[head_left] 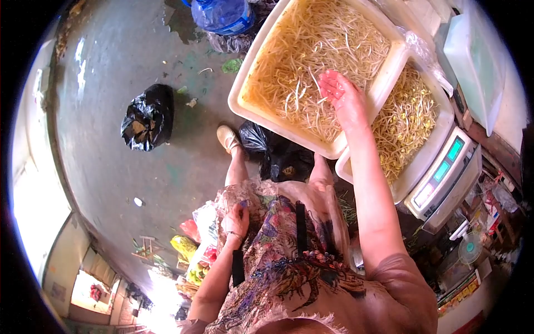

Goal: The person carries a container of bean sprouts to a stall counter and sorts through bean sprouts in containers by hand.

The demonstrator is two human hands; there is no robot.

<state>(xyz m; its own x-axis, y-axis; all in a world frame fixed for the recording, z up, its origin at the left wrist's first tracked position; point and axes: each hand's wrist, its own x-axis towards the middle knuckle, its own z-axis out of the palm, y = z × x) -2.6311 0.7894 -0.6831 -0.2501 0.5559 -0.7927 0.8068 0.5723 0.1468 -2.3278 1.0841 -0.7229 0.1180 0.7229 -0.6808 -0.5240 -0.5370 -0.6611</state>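
My right hand (344, 100) is held palm up over a white tub (238, 92) of long pale bean sprouts (300, 67). Its fingers are wet, slightly bent and apart, and a few loose sprouts lie close to the fingertips. No clump rests in the palm. On my lap, against the patterned clothing (272, 228), lies my left hand (236, 220) with its fingers curled in. A small bluish spot shows at those fingertips; whether it is a held thing or the cloth is unclear. A second white tub (442, 131) holds sprouts with yellow heads (409, 111), partly under the first tub.
A scale with green displays (442, 170) stands right of the tubs. Black plastic bags (148, 117) sit on the floor, one between my legs. A blue water jug (222, 15) is at the top, a pale bin (475, 61) at upper right, a fan (470, 249) lower right.
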